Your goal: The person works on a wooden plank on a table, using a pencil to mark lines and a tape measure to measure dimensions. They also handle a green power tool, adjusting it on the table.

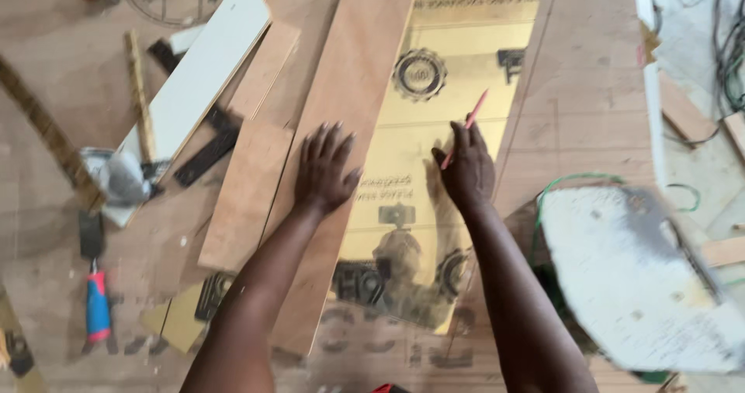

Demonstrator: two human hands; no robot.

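The left hand lies flat, fingers spread wide, on a long smooth wooden plank that runs away from the person, leaning slightly right. Just beside it, the right hand pinches a thin red pencil — tip down on the glossy gold sheet, its top slanting up-right.

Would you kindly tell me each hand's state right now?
Left hand: open, flat on the plywood strip.
Right hand: closed on a red pencil.
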